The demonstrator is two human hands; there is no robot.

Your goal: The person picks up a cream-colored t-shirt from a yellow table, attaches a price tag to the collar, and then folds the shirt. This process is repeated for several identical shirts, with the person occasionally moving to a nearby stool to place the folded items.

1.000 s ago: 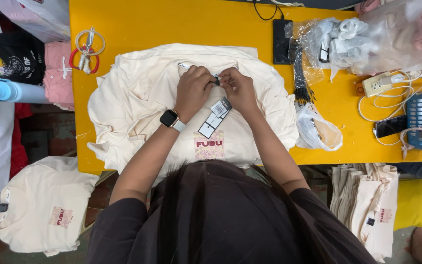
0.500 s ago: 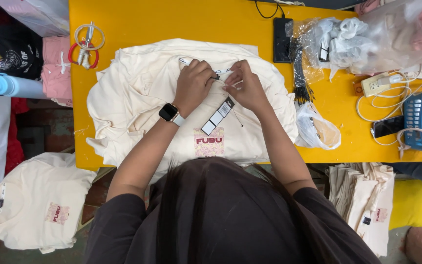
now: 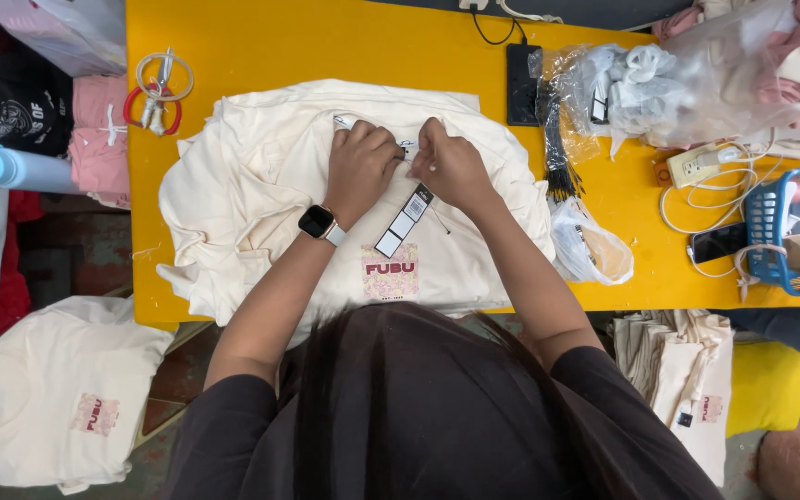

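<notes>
We note a cream shirt [image 3: 261, 204] spread on top of a stack on the yellow table [image 3: 326, 46], collar end away from the person. Both hands meet at the neckline: the left hand [image 3: 360, 168] and the right hand [image 3: 448, 167] are just beside each other, fingers curled and pressed together over the collar seam, apparently pinching a small fastener or the neck label between them; the view is too coarse to tell which. A black-and-white hang tag [image 3: 404, 220] lies on the shirt just below the right hand, a thin thread running from it up towards the fingers.

Our reading of progress: the tag is already at the garment but its attachment at the collar looks unfinished, since both hands are closed on that spot. Like shirts lie on the floor at lower left [image 3: 57, 398] and in a pile at lower right [image 3: 687, 370]; we cannot tell which are tagged. A bundle of black ties [image 3: 556, 139] and scissors [image 3: 155, 93] rest on the table, untouched.
</notes>
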